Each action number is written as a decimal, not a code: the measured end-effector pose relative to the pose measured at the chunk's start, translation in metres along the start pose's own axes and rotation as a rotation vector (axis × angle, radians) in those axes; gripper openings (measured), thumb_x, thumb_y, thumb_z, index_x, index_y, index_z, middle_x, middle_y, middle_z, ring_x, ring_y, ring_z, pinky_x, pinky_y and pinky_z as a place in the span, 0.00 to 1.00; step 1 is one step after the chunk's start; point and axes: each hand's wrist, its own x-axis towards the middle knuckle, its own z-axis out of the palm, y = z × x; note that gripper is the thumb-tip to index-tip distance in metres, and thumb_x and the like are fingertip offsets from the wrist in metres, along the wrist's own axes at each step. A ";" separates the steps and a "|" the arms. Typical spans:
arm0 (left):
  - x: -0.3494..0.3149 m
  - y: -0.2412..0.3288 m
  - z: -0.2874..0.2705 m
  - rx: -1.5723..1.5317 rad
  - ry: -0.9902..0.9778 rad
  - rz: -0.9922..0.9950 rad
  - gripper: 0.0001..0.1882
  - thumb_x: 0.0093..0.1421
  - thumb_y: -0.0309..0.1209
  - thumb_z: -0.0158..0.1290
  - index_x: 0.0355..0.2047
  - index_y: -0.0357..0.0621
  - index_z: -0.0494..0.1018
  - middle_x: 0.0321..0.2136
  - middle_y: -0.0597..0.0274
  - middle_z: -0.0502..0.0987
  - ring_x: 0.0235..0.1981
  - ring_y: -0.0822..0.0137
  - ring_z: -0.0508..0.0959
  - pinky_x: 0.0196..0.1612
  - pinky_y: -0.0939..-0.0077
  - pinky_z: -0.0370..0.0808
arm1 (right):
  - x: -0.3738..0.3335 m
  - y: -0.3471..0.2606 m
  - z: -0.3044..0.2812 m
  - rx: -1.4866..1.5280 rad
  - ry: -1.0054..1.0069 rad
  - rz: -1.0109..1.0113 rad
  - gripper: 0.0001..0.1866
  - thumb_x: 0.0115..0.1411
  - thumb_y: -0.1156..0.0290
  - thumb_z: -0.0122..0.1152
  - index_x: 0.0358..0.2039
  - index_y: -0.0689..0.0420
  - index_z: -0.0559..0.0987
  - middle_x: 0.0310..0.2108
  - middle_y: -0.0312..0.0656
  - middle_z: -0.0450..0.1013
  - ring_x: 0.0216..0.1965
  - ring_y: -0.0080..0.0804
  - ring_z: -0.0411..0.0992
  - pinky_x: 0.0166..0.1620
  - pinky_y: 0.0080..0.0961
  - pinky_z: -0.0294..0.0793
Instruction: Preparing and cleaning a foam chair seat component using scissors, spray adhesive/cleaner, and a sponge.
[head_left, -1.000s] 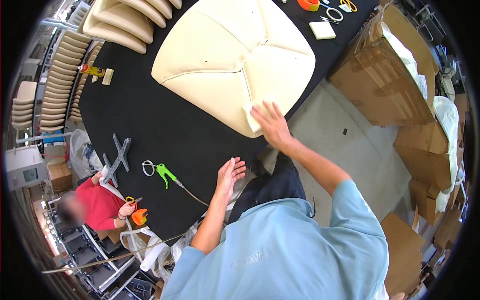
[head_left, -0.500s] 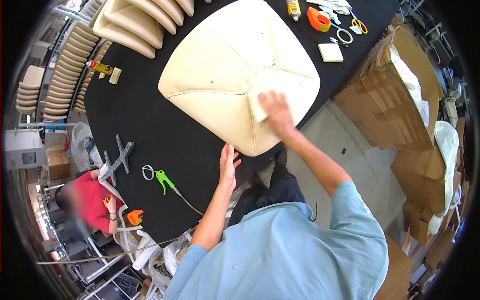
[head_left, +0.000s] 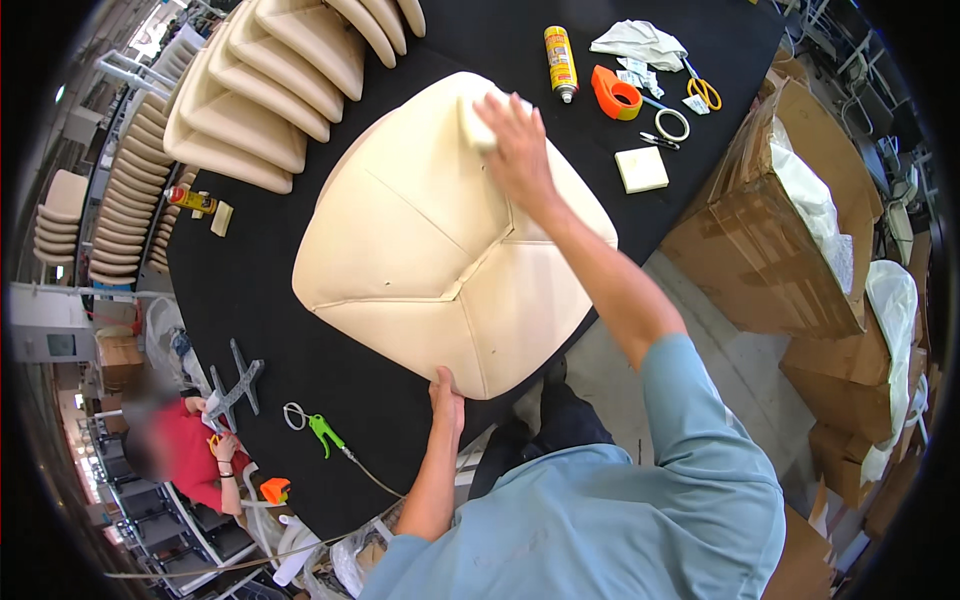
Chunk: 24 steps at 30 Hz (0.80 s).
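Observation:
A large cream upholstered chair seat [head_left: 400, 240] with seams meeting near its middle lies on the black-covered table. My right hand [head_left: 515, 150] is pressed over a cream sponge block [head_left: 474, 122], which touches the seat's far part. At the near edge, my left hand [head_left: 447, 402] grips the rim, thumb uppermost; its other fingers are partly hidden. Beyond the right hand lies a yellow spray can [head_left: 560, 65]. A second sponge block [head_left: 641, 170] rests to the right of the seat.
Stacked cream seats [head_left: 270, 90] stand at the far left. An orange tape dispenser [head_left: 615, 95] and yellow-handled scissors [head_left: 705, 93] lie far right. A green air gun [head_left: 322, 432] and grey metal base [head_left: 237, 385] are on the left. A person in red [head_left: 195, 455] sits beyond; cardboard boxes [head_left: 770, 240] stand right.
My right hand has swept the sponge from the seat's near right part to its far part. The seat appears lower in view, and my left hand stays at its near edge.

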 end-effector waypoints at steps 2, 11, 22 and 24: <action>-0.001 -0.006 -0.004 0.049 0.002 0.026 0.45 0.62 0.57 0.60 0.67 0.36 0.60 0.65 0.57 0.68 0.67 0.62 0.66 0.67 0.60 0.65 | 0.020 0.035 0.000 0.105 0.024 0.114 0.32 0.60 0.75 0.60 0.66 0.45 0.71 0.67 0.41 0.67 0.70 0.48 0.61 0.71 0.61 0.51; 0.005 0.007 -0.008 -0.057 -0.011 -0.092 0.52 0.52 0.58 0.69 0.68 0.42 0.60 0.65 0.62 0.68 0.66 0.63 0.67 0.67 0.61 0.65 | -0.176 0.128 -0.097 0.129 -0.243 0.608 0.20 0.73 0.63 0.52 0.62 0.49 0.75 0.53 0.50 0.78 0.57 0.45 0.76 0.60 0.32 0.72; -0.037 0.105 0.086 0.126 -0.106 -0.038 0.51 0.58 0.63 0.61 0.70 0.41 0.58 0.66 0.58 0.67 0.68 0.59 0.66 0.69 0.58 0.64 | -0.281 -0.028 -0.082 0.314 0.262 0.724 0.24 0.71 0.78 0.48 0.66 0.64 0.67 0.66 0.51 0.68 0.69 0.42 0.64 0.71 0.32 0.57; -0.036 0.114 0.091 0.122 -0.123 -0.039 0.52 0.57 0.62 0.62 0.70 0.41 0.57 0.66 0.58 0.67 0.68 0.59 0.66 0.69 0.59 0.65 | -0.306 -0.105 -0.092 0.327 0.146 0.629 0.28 0.66 0.84 0.52 0.67 0.62 0.68 0.68 0.51 0.66 0.72 0.49 0.59 0.73 0.38 0.54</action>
